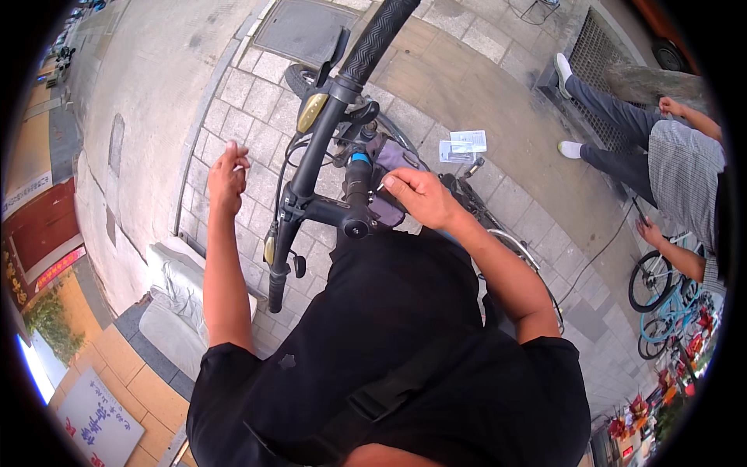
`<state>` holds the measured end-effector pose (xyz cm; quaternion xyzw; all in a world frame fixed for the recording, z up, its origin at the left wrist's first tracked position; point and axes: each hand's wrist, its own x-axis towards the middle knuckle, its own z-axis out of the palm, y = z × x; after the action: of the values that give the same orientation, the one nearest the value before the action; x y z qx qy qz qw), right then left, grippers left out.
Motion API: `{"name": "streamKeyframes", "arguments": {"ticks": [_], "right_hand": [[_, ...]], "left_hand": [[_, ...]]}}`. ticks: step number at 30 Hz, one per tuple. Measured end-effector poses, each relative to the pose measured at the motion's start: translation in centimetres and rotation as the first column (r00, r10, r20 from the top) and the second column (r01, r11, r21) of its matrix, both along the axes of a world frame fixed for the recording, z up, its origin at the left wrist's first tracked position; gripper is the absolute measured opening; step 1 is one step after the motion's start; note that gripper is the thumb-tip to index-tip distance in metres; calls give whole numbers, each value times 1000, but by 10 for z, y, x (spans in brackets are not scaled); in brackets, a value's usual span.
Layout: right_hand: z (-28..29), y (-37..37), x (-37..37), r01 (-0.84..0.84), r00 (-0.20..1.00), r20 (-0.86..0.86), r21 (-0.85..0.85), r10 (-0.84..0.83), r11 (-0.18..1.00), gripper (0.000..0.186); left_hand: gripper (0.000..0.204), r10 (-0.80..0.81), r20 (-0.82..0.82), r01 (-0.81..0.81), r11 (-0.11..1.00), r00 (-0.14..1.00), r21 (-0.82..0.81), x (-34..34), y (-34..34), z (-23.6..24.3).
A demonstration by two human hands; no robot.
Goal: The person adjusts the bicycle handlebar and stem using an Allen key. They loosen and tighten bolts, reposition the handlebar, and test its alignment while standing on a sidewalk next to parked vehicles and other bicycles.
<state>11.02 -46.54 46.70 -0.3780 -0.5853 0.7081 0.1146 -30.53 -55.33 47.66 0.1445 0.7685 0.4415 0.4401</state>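
Observation:
A bicycle's black handlebar (313, 159) stands in front of me, turned so that it runs from upper right to lower left. My right hand (420, 198) is closed beside the stem (334, 210), thumb and fingers pinching a small shiny metal piece (381, 185) whose kind I cannot make out. Below that hand is a purple-grey bag or cover (395, 156) on the frame. My left hand (228, 177) hangs in the air left of the handlebar, touching nothing, its fingers loosely bent and apart. A blue band (359, 157) circles a black tube near the stem.
White printed sheets (467, 144) lie on the paving beyond the bicycle. At right, another person in a grey shirt (685, 167) stands near a metal grate (603, 78). A blue bicycle (665, 323) is lower right. A grey covered cushion (175, 311) lies at left.

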Motion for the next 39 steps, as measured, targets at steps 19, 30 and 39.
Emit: {"name": "streamKeyframes", "arguments": {"ticks": [19,30,39], "right_hand": [[-37,-31,91,474,871,175,-53,-459,879,35],[-27,-33,193,434,745,411,300,-526,849,39],[0,-50,224,153,745,588,307,-314,939,37]], "left_hand": [[24,185,729,-288,958,659,17,45,-32,-56],[60,-556,-676,364,830,483,-423,210,-96,117],[44,-583,-713,431,800,390,-417,221,-63,132]]}}
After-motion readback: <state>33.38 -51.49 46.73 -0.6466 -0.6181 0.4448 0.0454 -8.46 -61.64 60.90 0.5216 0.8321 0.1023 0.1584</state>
